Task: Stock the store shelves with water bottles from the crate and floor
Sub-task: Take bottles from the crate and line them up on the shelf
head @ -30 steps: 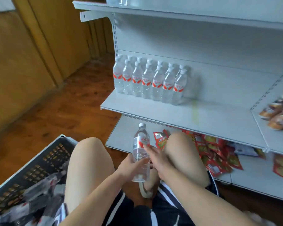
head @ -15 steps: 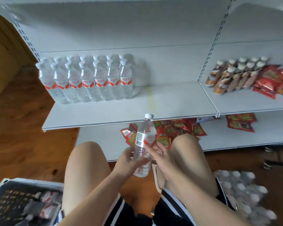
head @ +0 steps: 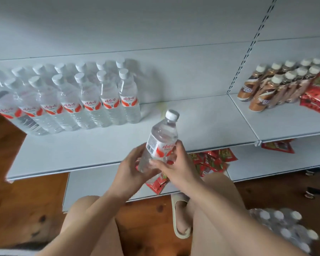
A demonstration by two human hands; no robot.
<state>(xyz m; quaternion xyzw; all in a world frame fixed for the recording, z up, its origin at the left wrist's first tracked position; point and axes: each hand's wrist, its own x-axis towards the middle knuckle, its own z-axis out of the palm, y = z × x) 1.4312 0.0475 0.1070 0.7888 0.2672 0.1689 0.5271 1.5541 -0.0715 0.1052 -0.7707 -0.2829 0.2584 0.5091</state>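
A small shop is showing itself here — white metal shelving (head: 192,126) on a slotted upright (head: 248,45) is carrying rows of identical water bottles (head: 89,100), bottled coffee drinks (head: 262,89) and red snack packets (head: 318,93).

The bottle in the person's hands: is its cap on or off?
On. A white cap sits screwed on the neck of the bottle.

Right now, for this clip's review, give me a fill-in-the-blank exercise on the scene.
1. The left hand and right hand hold one bottle with a ____ cap.
2. The row of water bottles stands on the shelf to the held bottle's ____.
3. The red packets lie on the level ____ that shelf.
4. The pack of bottles at lower right sits on the ____.
Missing words: white; left; below; floor.
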